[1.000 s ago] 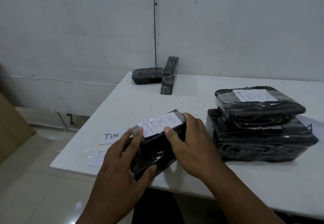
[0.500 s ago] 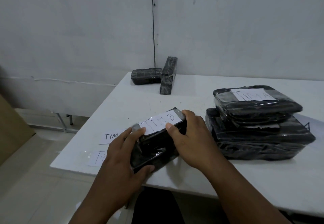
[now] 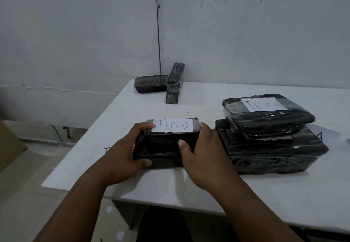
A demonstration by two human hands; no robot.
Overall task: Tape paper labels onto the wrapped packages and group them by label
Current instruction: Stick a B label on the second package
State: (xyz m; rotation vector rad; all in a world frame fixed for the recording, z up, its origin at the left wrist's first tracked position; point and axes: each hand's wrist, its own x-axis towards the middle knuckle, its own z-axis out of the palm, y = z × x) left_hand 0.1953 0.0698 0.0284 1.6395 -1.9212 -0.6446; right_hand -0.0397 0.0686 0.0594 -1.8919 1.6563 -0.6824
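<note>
Between the two hands, near the counter's [image 3: 189,188] front edge: a black wrapped package [image 3: 166,147], lying flat on the white surface. Left hand [image 3: 121,158] grips its left end, fingers curled over the top corner, thumb along the near side. Right hand [image 3: 200,156] grips the right end, fingers wrapped behind, thumb pressed on the front face. Both hands clamped on the same package.

On the package's top, just past the left fingertips, a white paper label [image 3: 173,125] reading "TiM B", with a strip of tape showing at its left end.

Just right of the right hand, a stack of larger black packages [image 3: 270,147]. The top package [image 3: 267,114] carries a white label [image 3: 263,104] reading "TiM A"; a second label edge peeks out beneath it, unreadable.

Well beyond the hands, by the wall: two more small black packages [image 3: 151,84], unlabelled as far as can be seen, one flat, the other [image 3: 175,83] propped across its right end.

Left of the left wrist, a mark of handwriting on a loose paper slip [image 3: 107,149], mostly hidden by the arm.
</note>
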